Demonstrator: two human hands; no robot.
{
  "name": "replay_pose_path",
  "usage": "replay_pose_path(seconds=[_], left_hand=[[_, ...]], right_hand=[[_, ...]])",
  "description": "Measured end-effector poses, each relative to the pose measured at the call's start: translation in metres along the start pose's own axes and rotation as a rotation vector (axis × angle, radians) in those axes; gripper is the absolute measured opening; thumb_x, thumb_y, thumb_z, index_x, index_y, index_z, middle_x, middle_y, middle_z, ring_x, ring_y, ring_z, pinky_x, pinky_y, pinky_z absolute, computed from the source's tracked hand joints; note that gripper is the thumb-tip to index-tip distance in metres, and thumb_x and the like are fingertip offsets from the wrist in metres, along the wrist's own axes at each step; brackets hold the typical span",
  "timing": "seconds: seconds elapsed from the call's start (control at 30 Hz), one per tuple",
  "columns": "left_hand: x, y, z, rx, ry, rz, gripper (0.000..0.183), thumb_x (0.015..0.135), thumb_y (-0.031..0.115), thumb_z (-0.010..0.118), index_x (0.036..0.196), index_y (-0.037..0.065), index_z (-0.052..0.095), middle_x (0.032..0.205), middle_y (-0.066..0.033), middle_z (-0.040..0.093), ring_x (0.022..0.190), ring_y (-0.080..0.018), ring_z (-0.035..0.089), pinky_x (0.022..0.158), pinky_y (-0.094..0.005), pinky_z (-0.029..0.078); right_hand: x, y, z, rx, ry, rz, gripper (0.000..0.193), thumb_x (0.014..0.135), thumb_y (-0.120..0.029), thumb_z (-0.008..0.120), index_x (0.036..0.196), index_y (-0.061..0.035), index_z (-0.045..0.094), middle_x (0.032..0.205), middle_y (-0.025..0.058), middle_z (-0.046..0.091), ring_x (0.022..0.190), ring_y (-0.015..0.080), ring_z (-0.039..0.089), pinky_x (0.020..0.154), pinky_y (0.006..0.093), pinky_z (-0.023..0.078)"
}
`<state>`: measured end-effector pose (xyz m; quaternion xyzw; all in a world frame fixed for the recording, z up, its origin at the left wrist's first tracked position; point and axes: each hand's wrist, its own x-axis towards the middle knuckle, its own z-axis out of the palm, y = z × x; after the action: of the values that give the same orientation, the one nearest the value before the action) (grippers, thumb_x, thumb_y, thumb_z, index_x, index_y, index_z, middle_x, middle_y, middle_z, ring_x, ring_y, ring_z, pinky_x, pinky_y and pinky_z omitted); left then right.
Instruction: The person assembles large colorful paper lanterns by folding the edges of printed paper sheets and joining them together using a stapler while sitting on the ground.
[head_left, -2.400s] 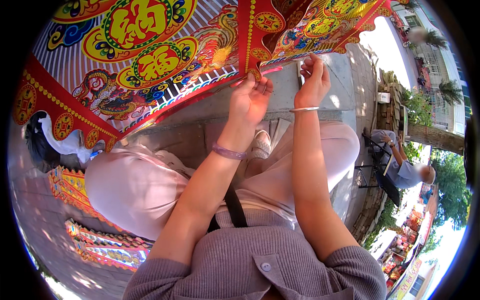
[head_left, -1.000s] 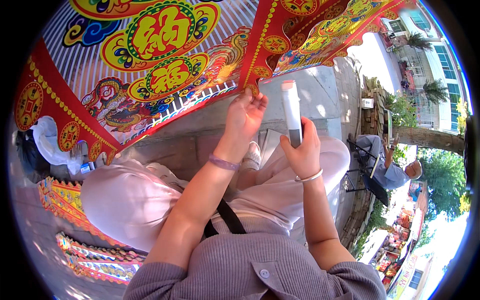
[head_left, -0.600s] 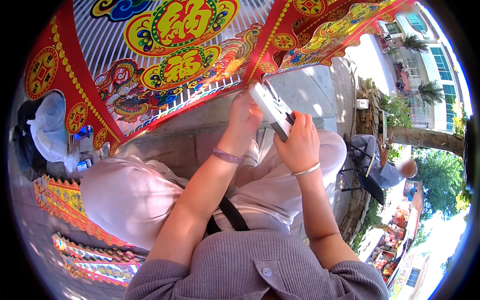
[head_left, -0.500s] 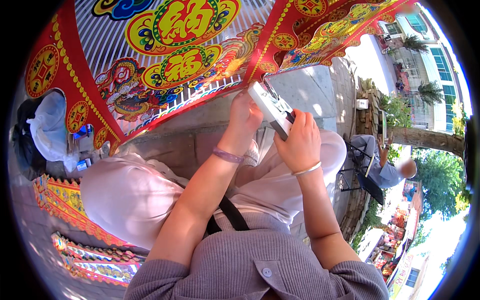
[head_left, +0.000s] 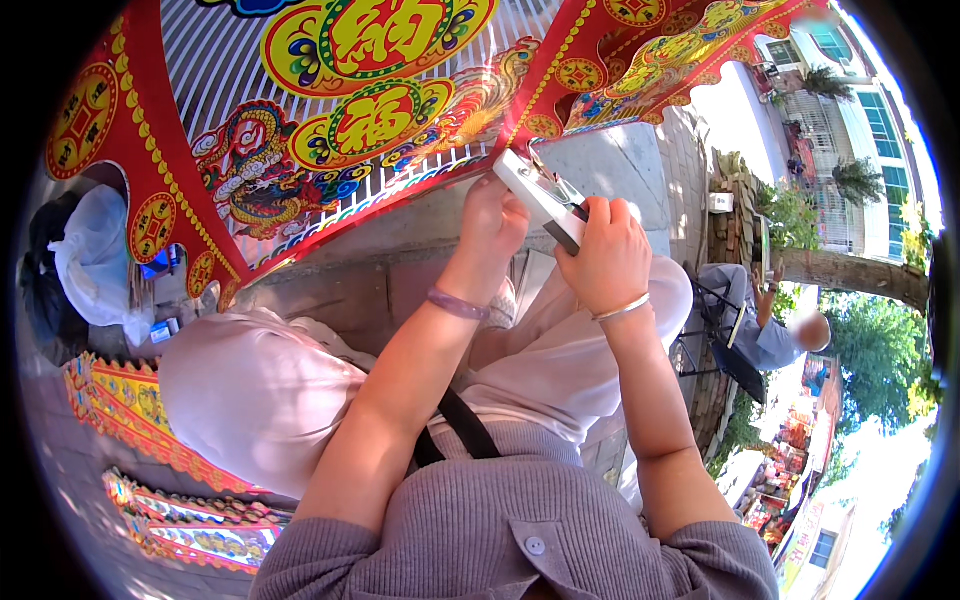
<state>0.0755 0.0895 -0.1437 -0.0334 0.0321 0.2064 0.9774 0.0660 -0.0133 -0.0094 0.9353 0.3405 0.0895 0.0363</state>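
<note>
My right hand [head_left: 612, 255] is closed round the dark handle end of a white stapler-like hand tool [head_left: 535, 196] with a metal lever. The tool's far end meets the lower corner of a large red paper decoration [head_left: 385, 205], which has striped panels, dragons and yellow-and-red emblems. At that corner, my left hand [head_left: 494, 220] has its fingers curled against the red edge, beside the tool's head. What those fingertips pinch is mostly hidden. A purple bangle circles my left wrist, and a pale one my right.
My crossed legs in pale trousers [head_left: 260, 400] lie under my arms. White and black plastic bags [head_left: 92, 255] stand at the left. More decorated paper pieces [head_left: 205, 530] lie on the paving at lower left. At the right a person [head_left: 770, 335] sits on a folding chair.
My right hand and the tool's handle have shifted slightly up and right. The decoration's panels have moved a little to the right. My left hand stays at the same corner.
</note>
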Motion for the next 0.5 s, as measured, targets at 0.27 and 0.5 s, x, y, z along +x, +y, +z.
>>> replay_pose_path(seconds=[0.27, 0.5], left_hand=[[0.01, -0.008, -0.013, -0.104, 0.044, -0.054, 0.032, 0.092, 0.01, 0.052, 0.123, 0.003, 0.052, 0.127, -0.023, 0.052, 0.12, -0.0362, 0.05, 0.1, -0.0522, 0.044], [0.005, -0.003, -0.014, -0.118, 0.02, -0.096, 0.027, 0.095, 0.014, 0.051, 0.119, 0.001, 0.055, 0.113, -0.012, 0.063, 0.106, -0.0261, 0.06, 0.093, -0.0427, 0.049]], right_hand=[[0.017, 0.016, -0.001, -0.039, -0.111, 0.056, 0.033, 0.062, -0.018, 0.076, 0.09, -0.011, 0.058, 0.085, 0.0086, 0.057, 0.083, 0.0293, 0.063, 0.07, 0.0414, 0.05], [0.003, 0.019, 0.012, 0.036, 0.096, -0.099, 0.045, 0.063, -0.014, 0.076, 0.103, -0.0071, 0.057, 0.092, 0.0101, 0.055, 0.089, 0.0301, 0.059, 0.077, 0.0413, 0.047]])
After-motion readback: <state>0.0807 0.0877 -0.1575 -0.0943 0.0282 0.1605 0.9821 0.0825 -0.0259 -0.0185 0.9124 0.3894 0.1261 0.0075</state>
